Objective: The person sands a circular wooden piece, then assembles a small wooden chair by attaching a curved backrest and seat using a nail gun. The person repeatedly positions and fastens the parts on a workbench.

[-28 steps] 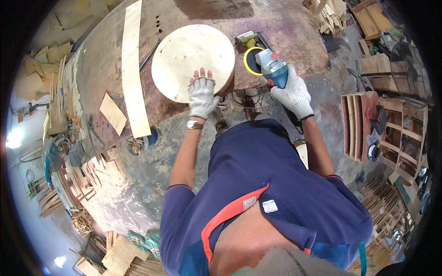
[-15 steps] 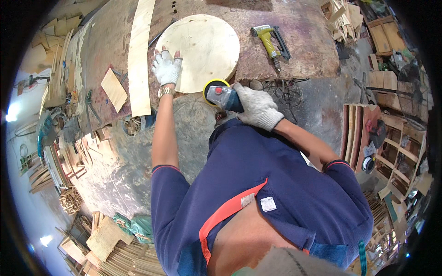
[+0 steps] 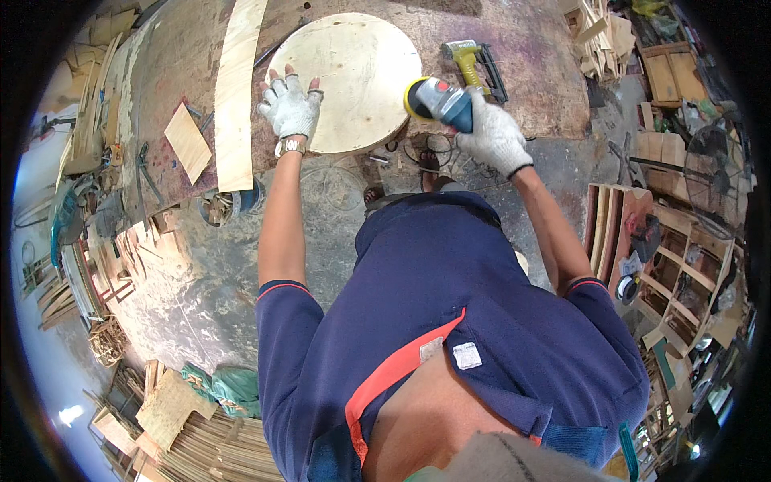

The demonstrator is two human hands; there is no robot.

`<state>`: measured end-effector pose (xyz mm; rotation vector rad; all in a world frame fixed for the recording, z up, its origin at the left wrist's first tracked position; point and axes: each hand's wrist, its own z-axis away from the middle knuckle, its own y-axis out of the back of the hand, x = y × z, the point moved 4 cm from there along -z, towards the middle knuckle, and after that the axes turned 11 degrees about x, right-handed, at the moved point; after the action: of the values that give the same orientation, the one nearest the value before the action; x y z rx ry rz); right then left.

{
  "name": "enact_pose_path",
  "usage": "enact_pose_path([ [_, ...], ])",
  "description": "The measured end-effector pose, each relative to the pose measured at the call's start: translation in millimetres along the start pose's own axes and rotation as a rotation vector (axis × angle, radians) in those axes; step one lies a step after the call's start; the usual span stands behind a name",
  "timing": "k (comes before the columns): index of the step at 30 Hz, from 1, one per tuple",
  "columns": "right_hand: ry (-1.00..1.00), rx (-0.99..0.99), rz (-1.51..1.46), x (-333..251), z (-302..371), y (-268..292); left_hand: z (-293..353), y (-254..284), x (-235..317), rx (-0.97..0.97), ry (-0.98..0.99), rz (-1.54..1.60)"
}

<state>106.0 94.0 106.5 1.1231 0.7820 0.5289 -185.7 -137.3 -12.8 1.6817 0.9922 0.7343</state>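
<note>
A pale round wooden board (image 3: 357, 80) lies flat on the stained workbench (image 3: 530, 96). My left hand (image 3: 290, 106), in a white fingerless glove, rests with spread fingers on the board's left edge. In my gloved right hand (image 3: 496, 138) is a handheld disc sander (image 3: 450, 104), blue and grey with a yellow-rimmed pad. Its pad is at the right rim of the board; whether the two touch, I cannot tell. Behind the sander lies a yellow-green and black nail gun (image 3: 466, 64), partly covered by it.
A long pale wood strip (image 3: 237, 104) runs along the bench left of the board, beside a small diamond-shaped wood piece (image 3: 188, 145). Below the bench edge stands a round bucket (image 3: 229, 207). Wooden shelving (image 3: 691, 273) is at the right, and stacked wood strips (image 3: 233, 450) lie at lower left.
My right hand has carried the sander rightward and away from my body, from the board's front edge to its right rim. My left hand has barely shifted on the board.
</note>
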Motion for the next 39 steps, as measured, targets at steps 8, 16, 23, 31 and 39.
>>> enact_pose_path([
  [8,-0.041,-0.024,-0.126,-23.6,20.5,-8.7,-0.3,-0.1,-0.6,0.022,-0.001,0.026],
  [16,0.238,-0.075,-0.06,-31.3,17.7,-11.9,-1.9,0.7,-1.9,0.006,-0.031,0.036],
  [23,-0.049,0.191,-0.026,36.7,-60.2,31.2,-2.7,-1.8,-1.6,0.01,-0.035,0.007],
  [31,-0.251,0.218,-0.358,55.6,-17.9,4.9,-12.0,-4.3,-11.6,-0.12,-0.171,0.111],
  [39,-0.435,0.327,-0.459,109.0,53.0,-4.2,120.0,-1.5,-44.5,0.447,1.185,1.491],
])
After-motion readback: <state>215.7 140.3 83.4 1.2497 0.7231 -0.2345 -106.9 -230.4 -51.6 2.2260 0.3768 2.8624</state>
